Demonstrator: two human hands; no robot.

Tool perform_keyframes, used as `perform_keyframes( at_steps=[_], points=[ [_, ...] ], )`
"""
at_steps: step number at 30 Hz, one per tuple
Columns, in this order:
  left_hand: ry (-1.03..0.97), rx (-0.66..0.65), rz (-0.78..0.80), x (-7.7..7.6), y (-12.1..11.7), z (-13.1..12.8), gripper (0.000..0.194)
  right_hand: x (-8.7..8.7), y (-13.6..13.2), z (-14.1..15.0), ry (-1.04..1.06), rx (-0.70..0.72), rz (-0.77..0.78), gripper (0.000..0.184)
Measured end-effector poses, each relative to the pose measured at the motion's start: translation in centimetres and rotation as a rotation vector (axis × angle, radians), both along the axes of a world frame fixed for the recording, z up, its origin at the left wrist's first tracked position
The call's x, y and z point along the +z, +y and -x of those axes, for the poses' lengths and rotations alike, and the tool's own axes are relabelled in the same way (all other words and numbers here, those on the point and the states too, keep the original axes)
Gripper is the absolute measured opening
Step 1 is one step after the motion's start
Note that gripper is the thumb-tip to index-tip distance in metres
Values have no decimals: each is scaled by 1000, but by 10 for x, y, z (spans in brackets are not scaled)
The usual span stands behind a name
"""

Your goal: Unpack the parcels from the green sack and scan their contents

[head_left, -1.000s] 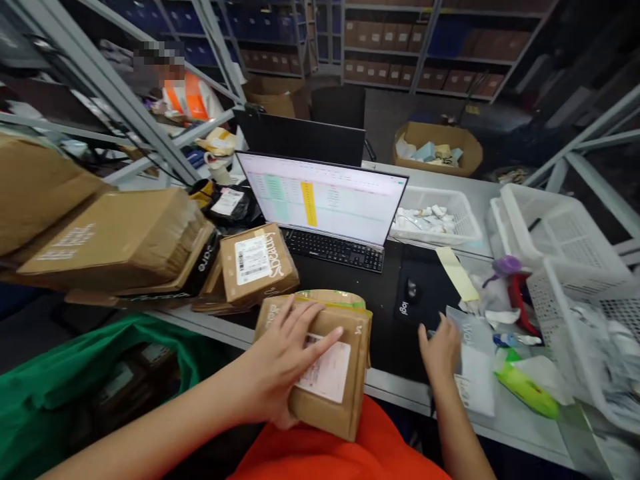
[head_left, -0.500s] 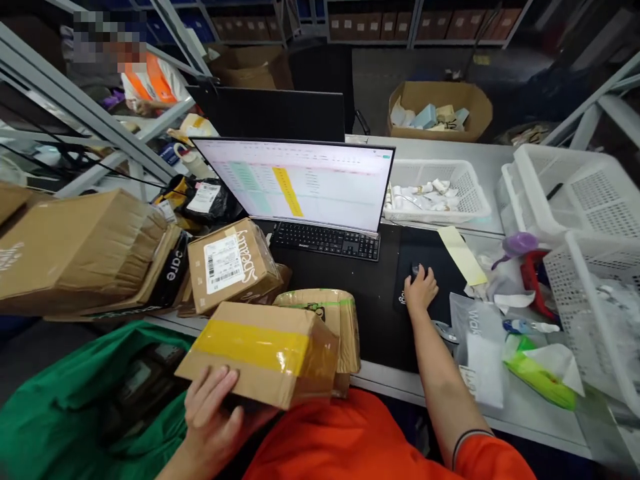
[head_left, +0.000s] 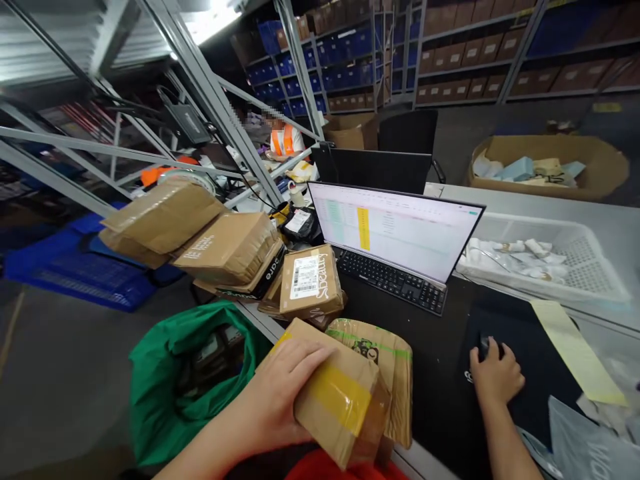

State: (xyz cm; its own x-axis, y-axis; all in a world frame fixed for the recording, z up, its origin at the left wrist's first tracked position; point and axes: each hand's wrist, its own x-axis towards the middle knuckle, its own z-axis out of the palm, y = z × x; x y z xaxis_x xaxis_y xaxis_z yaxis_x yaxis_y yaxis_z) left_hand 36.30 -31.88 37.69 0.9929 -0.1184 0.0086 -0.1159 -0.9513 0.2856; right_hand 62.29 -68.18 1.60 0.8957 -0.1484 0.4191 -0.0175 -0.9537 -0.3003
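Box, now turned tape-side up, label thereby hidden, held by left hand at front edge of worktop; mouse gripped by right hand.

A black chair stands before shelves holding brown boxes and blue bins.

Mouse mostly covered by right hand; text on monitor too small to be read; plastic bag cut off lower right.
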Motion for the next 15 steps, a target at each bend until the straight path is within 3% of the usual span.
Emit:
perform_keyframes(
  at_steps=[4,10,15],
  points=[
    [92,-48,33,8,0,-6,101,-3,-1,-5,-33,30,34,43],
    [74,-119,-18,3,6,-8,106,-9,-2,-10,-107,32,68,35],
    [131,-100,-3,6,4,-9,105,-13,-2,-8,-120,14,96,33]
  ],
)
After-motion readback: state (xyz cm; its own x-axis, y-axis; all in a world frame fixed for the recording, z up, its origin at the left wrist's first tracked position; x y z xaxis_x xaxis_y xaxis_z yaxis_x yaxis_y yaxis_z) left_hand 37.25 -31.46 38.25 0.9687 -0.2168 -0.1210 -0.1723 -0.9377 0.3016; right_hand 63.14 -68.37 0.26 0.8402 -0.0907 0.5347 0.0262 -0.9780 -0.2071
